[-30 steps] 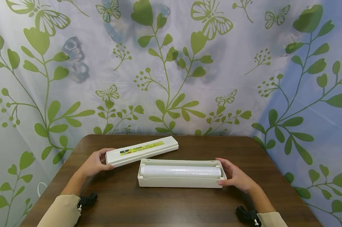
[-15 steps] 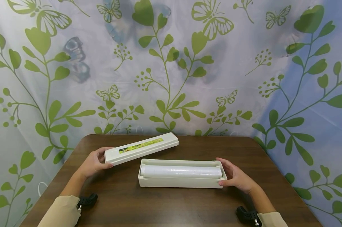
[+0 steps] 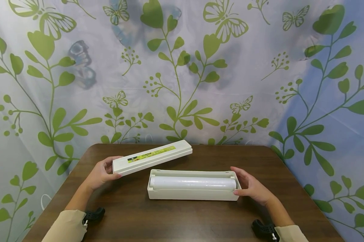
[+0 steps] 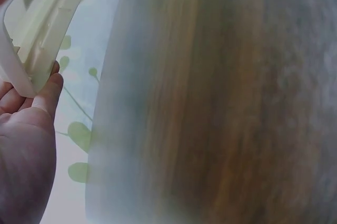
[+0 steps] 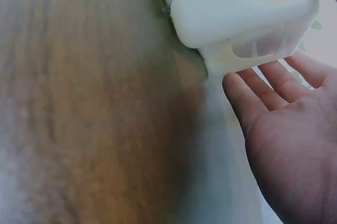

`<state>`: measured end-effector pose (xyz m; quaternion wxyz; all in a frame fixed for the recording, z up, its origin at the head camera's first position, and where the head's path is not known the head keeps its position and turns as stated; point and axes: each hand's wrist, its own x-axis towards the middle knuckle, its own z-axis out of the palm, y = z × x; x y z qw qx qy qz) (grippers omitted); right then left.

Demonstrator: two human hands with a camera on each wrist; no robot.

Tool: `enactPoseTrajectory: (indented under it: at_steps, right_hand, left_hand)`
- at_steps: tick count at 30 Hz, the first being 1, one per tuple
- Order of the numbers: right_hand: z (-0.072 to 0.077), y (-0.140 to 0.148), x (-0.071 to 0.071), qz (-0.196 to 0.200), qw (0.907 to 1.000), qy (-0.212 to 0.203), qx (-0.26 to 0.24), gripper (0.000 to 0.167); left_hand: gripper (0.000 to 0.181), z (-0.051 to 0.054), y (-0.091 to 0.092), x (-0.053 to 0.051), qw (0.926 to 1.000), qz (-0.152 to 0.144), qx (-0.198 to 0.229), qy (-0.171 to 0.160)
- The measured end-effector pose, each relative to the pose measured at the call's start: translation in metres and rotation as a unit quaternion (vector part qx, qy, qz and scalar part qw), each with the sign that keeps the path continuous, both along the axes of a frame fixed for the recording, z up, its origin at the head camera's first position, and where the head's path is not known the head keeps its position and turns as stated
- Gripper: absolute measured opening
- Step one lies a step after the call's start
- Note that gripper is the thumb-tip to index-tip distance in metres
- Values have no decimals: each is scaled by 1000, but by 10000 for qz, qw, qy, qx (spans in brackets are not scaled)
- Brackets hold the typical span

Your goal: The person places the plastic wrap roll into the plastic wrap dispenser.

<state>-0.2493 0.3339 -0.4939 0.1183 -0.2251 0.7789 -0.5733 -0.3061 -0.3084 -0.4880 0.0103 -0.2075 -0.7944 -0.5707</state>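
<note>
In the head view my left hand point(image 3: 99, 174) grips the left end of a long white lid point(image 3: 162, 157), thumb in front and fingers behind. The lid is tilted, its right end higher, and bears a yellow-green label point(image 3: 151, 154). Its hollow, ribbed underside shows in the left wrist view. An open-topped white cling film box point(image 3: 191, 195) stands on the table to the right and nearer me. Inside lies a roll of cling film point(image 3: 194, 183). My right hand point(image 3: 254, 189) holds the box's right end between thumb and fingers; the right wrist view shows these fingers against that end wall.
Beneath everything is a dark brown wooden table point(image 3: 182, 218) with rounded far corners. A curtain point(image 3: 182, 84) printed with green leaves and butterflies hangs right behind its far edge. Each wrist wears a black camera strap point(image 3: 94, 214).
The lid's right end has risen somewhat and shifted slightly right, with my left hand still holding the left end. The box and my right hand have hardly moved.
</note>
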Motion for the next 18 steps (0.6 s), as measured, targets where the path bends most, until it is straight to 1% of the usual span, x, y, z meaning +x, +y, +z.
enactPoseTrajectory:
  at_steps: [4,8,11,15,18]
  right_hand:
    - [5,-3,-2,-106,9998,179,-18,88]
    - [12,-7,-5,-229,9990,374,18,82]
    - [17,-12,-8,-239,9981,573,0,78]
    - [24,-18,-12,-270,9969,744,-21,78]
    - [30,-22,-14,-291,9963,811,40,80]
  left_hand:
    - [71,1,3,0,9999,-34,84,55]
    - [69,2,6,0,9996,-161,217,124]
    - [69,4,8,0,9990,-261,333,114]
    - [69,6,11,1,9989,-261,358,120]
    - [69,7,13,0,9992,-238,297,132]
